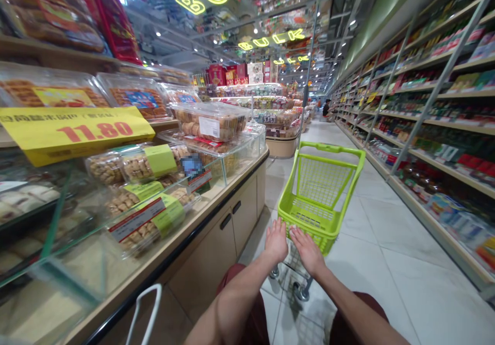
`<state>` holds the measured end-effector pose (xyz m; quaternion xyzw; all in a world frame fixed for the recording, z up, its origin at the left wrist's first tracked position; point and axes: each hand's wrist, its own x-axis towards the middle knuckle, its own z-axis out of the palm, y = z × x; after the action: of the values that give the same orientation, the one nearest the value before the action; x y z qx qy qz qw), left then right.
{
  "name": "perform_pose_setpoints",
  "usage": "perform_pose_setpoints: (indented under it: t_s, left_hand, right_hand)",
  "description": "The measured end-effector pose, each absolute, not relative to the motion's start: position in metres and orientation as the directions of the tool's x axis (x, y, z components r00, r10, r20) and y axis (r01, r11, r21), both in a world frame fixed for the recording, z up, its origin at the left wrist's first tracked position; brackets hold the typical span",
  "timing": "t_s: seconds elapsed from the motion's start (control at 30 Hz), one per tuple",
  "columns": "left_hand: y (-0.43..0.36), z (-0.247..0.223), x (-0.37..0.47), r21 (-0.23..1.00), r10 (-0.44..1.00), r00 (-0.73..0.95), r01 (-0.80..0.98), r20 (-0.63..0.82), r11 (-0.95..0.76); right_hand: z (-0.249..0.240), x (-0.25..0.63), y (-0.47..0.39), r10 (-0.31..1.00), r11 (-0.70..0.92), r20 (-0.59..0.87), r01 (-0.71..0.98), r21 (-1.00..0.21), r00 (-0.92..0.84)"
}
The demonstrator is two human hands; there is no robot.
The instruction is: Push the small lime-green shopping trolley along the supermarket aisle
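A lime-green plastic shopping cart (335, 224) stands in the aisle directly in front of me, its basket showing nothing inside. My left hand (276, 239) rests against the left part of the cart's near edge, fingers stretched forward. Close beside it, my right hand (306, 247) lies on the same edge with its fingers extended too. Both palms face down and away from the camera, so the exact contact under them is hidden. Below the basket, a caster wheel (301, 291) touches the tiled floor.
On the left runs a wooden display counter (249, 221) with glass edging and clear packs of baked snacks (211, 120). A yellow price sign (77, 131) juts out there. Long stocked shelves (436, 123) line the right. A person (327, 109) is far down the aisle.
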<state>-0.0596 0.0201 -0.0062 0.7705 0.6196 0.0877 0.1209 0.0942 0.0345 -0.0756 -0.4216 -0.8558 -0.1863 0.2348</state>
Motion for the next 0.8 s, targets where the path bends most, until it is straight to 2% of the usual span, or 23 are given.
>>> perform_pose_setpoints:
  t_s: [0.07, 0.13, 0.3, 0.43, 0.57, 0.8]
  left_hand:
    - [0.028, 0.000, -0.062, 0.284, 0.977, 0.210, 0.939, -0.023, -0.195]
    - [0.039, 0.007, -0.062, 0.268, 0.976, 0.217, 0.942, -0.020, -0.204]
    - [0.074, 0.016, -0.048, 0.203, 0.944, 0.330, 0.925, -0.015, -0.320]
    - [0.096, 0.017, -0.035, 0.080, 0.892, 0.448, 0.893, -0.059, -0.443]
    - [0.102, 0.021, -0.030, 0.010, 0.882, 0.464, 0.885, -0.079, -0.465]
    - [0.091, 0.027, -0.023, 0.053, 0.884, 0.462, 0.887, -0.068, -0.459]
  right_hand:
    - [-0.077, 0.099, 0.031, 0.634, 0.589, 0.556, 0.802, 0.103, -0.537]
    - [-0.067, 0.112, 0.028, 0.643, 0.545, 0.608, 0.836, 0.065, -0.466]
    - [-0.045, 0.168, 0.029, 0.679, 0.277, 0.728, 0.952, -0.128, -0.099]
    - [-0.050, 0.190, 0.036, 0.749, 0.090, 0.646, 0.944, -0.319, 0.147]
    - [-0.053, 0.192, 0.046, 0.796, 0.052, 0.576, 0.926, -0.373, 0.187]
    - [-0.045, 0.215, 0.063, 0.825, 0.028, 0.541, 0.945, -0.325, 0.162]
